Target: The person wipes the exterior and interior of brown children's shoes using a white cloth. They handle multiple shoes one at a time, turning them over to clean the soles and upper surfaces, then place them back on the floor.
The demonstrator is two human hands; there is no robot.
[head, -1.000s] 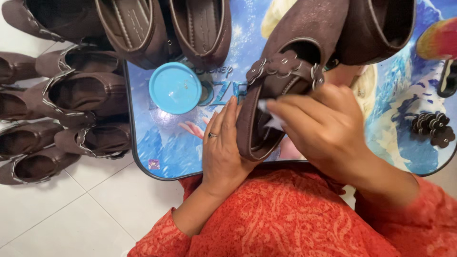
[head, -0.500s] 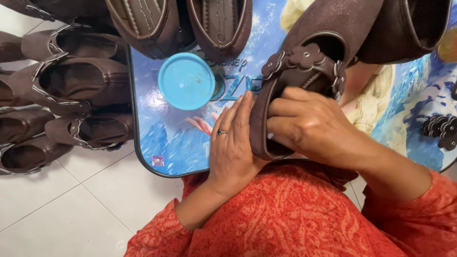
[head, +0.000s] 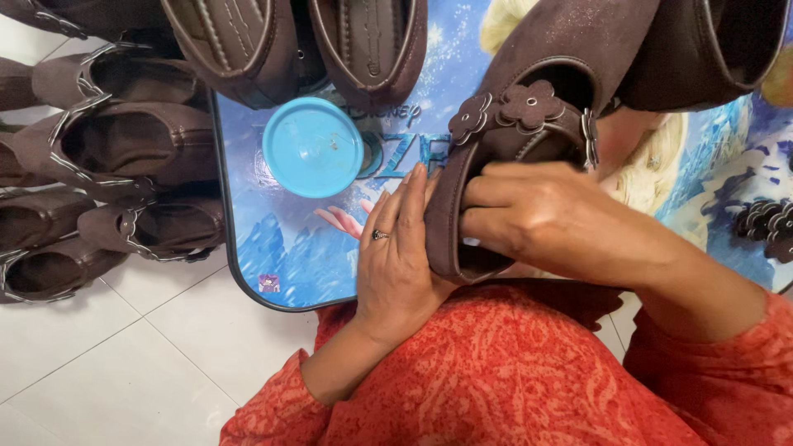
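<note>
My left hand (head: 396, 264) braces brown shoe (head: 504, 157) on tabletop (head: 289, 264); right hand (head: 545, 219) fingers pressed inside its heel. Strap w/ flowers already on. More shoes (head: 124, 149) lie on floor at my left.

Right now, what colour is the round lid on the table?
Light blue lid, seen best in the head view.

A small table (head: 273, 272) with a blue cartoon-printed top stands on a white tiled floor (head: 107, 363). On the tabletop lie a round blue lid (head: 312, 147) near its left edge, brown shoes (head: 297, 41) along the far edge, and — at the right edge — dark flower trims (head: 768, 227). More brown shoes (head: 107, 182) crowd the floor just left of the table.
</note>
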